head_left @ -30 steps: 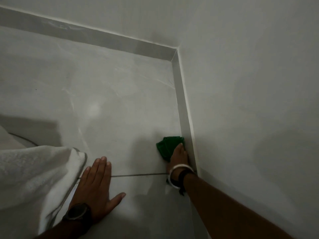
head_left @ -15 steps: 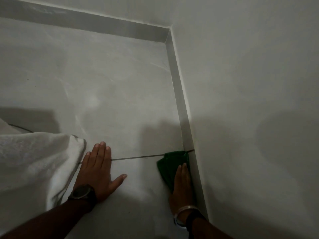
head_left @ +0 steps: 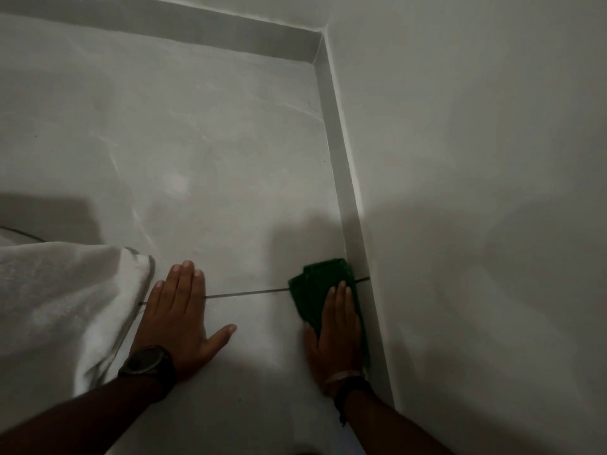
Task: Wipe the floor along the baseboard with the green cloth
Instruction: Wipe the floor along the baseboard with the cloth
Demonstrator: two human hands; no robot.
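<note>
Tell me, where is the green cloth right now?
The green cloth lies flat on the floor in the lower right of the head view, pressed under the right hand, against the baseboard and across the dark grout line.

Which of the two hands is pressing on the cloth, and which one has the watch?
The right hand lies flat on the green cloth beside the baseboard. The left hand is bare on the floor and wears the dark watch.

Home room corner: tiled floor (head_left: 203, 152), baseboard (head_left: 341, 165).
</note>
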